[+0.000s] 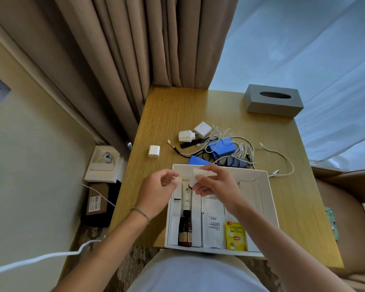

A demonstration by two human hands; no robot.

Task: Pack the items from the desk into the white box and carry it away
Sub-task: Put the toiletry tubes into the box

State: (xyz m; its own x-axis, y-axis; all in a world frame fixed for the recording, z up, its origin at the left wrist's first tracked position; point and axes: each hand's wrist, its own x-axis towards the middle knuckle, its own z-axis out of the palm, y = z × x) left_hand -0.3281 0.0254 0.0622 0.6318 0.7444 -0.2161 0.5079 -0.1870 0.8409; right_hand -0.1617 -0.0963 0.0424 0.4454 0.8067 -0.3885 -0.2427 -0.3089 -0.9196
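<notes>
Fingertips of right hand (214,184) pinch one small white packet (202,172), long axis left-right, over one open white cardboard box (270,199); left hand (158,192) loosely curled, holding nothing visible.

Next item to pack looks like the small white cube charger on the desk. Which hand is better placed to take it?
Left. The left hand holds nothing and hovers at the white box's left side, nearest the cube charger. The right hand is pinching a white packet.
</notes>
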